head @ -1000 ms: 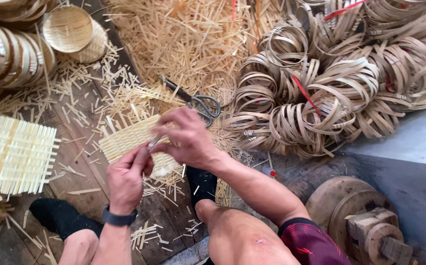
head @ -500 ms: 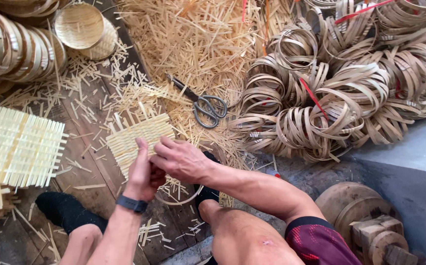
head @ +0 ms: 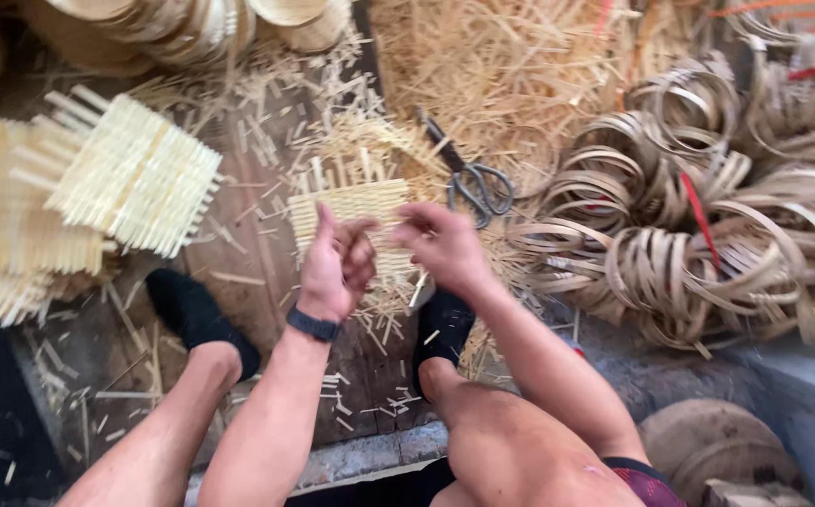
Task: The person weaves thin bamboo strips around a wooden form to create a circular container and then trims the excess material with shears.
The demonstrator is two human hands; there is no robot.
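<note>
A small woven bamboo mat (head: 351, 202) lies on the wooden floor between my feet. My left hand (head: 337, 263) hovers over its near edge with the thumb up and the fingers curled in. A dark band sits on that wrist. My right hand (head: 440, 246) is just to the right of it, a few centimetres away, fingers bent towards the left hand. The picture is blurred, so I cannot make out whether either hand pinches a strip. Grey scissors (head: 473, 183) lie on the straw just beyond my right hand.
Stacked woven mats (head: 126, 174) sit at the left, round baskets (head: 191, 23) at the top. Coils of bamboo strip (head: 708, 244) fill the right. Loose slivers (head: 539, 56) cover the floor. My feet in black socks (head: 196, 314) flank the mat.
The camera has tilted and moved closer. My hands have drawn slightly apart and come down over the near edge of the small mat; the mat and scissors have stayed in place.
</note>
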